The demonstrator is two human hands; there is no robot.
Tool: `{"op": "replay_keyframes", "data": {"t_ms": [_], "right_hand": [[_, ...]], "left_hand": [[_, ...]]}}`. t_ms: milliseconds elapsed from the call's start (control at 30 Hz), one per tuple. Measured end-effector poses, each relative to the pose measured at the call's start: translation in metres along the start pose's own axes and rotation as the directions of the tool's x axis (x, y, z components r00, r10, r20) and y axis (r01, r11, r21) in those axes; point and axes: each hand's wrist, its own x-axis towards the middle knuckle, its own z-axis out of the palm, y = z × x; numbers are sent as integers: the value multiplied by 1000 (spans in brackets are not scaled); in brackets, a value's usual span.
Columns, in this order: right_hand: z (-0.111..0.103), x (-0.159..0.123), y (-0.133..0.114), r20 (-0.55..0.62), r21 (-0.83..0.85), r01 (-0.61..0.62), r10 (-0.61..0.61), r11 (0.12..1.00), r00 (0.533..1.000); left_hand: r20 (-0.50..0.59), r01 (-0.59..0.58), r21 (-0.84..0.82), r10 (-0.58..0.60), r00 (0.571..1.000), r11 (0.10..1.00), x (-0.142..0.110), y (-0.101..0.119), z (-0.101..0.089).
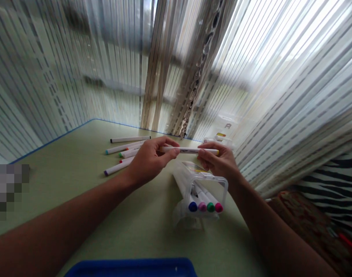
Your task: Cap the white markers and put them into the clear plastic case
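Observation:
A white marker with a yellow end is held level between both hands, above the table. My left hand pinches its left part, and my right hand grips it near the yellow end. Just below my right hand lies a clear plastic marker case, its open end facing me. Several white markers rest in it, with blue, pink, green and magenta ends showing, among them a green-ended marker. Left of my left hand, several loose markers lie on the table, partly hidden by that hand.
The pale green table has a blue edge. A blue tray-like object shows at the bottom. Behind my right hand stands a clear plastic package. Striped sheer curtains hang behind the table. Zebra-patterned fabric is at right.

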Motion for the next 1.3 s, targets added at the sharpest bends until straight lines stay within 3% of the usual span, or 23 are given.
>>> {"op": "replay_keyframes", "data": {"t_ms": [200,300,533,700,867,1000,1100,1300], "right_hand": [[5,-3,1,-33,-140,-4,-1,990,999],[5,-2,2,-31,-133,-5,1,991,1000],[-5,5,9,-1,-31,-19,19,999,1000],[-8,8,18,-8,-78,-4,3,997,1000],[-8,11,21,35,-78,38,-35,996,999],[-7,10,18,94,-293,181,-161,939,983],[-5,7,14,117,-427,337,-318,839,941],[-1,5,7,88,-519,523,-566,676,820]], "left_hand": [[53,-122,333,111,992,935,-5,-2,2],[67,-135,364,119,991,922,-7,-2,3],[-38,-72,41,74,997,997,-2,-3,0],[-77,-80,-218,64,995,973,-1,2,1],[-75,-98,-302,78,994,948,-4,7,5],[-52,-102,-265,92,994,959,-8,13,9],[-40,-198,-152,194,980,968,-9,19,12],[94,-476,169,467,879,863,-2,41,17]]}}
